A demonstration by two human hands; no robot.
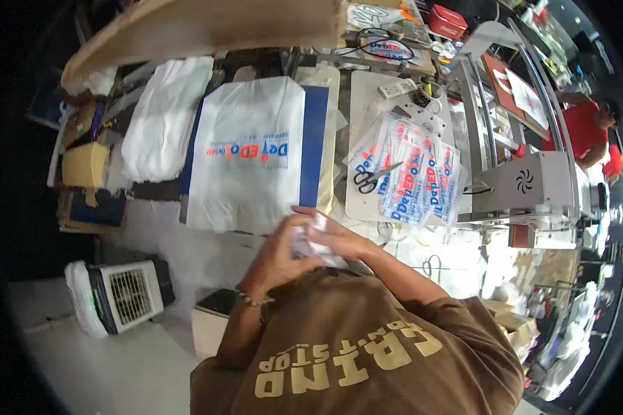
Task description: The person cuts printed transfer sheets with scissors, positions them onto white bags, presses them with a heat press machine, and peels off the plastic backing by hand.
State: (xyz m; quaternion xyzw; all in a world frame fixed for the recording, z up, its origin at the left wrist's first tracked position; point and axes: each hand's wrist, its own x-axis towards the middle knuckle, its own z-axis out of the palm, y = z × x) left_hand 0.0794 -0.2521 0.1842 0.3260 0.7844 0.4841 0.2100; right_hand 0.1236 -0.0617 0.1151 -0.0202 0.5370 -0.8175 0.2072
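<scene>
My left hand point(278, 254), with a beaded bracelet at the wrist, and my right hand point(340, 240) meet close to my chest. Between them is a crumpled whitish piece of thin material point(311, 243), gripped by both. Just beyond my hands a white bag point(249, 183) with red and blue print lies flat on a dark blue board point(313, 149). Printed clear sheets point(422, 166) are spread to the right of it, with black-handled scissors point(374, 178) on top. A stack of folded white fabric point(166, 117) lies left of the board.
A curved brown panel point(208, 34) hangs over the table's far side. On the right is a metal-framed machine with a white box point(522, 185). A white air cooler point(128, 294) stands on the floor at left. A person in red point(585, 131) is at far right.
</scene>
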